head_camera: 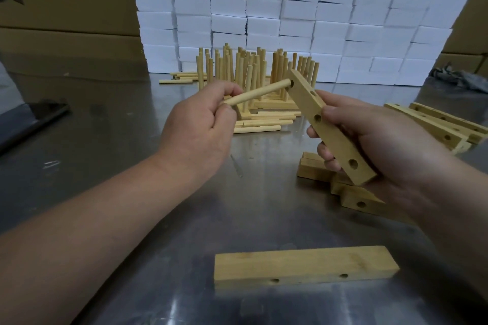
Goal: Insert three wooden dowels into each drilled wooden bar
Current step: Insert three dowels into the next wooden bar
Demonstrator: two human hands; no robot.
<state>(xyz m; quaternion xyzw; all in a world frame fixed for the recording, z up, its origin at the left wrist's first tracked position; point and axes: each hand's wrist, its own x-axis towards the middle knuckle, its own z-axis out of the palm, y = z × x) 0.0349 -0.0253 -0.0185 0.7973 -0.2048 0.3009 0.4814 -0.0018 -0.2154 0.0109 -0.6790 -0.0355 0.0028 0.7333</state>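
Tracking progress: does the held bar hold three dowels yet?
No, the bar has one dowel at its far hole; the others show empty.

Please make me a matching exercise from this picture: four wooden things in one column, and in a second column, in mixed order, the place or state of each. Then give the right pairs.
Things
1. raised dowel
2. raised bar
3. bar nearest the camera
4. finished bars

Places or states
A. lies flat on the table, no hand touches it
B. stand at the far side, dowels upright
C. gripped by the right hand, tilted
D. pinched by the left hand, tip at a bar's end hole

Pairs: 1-D, 2-C, 3-A, 4-B
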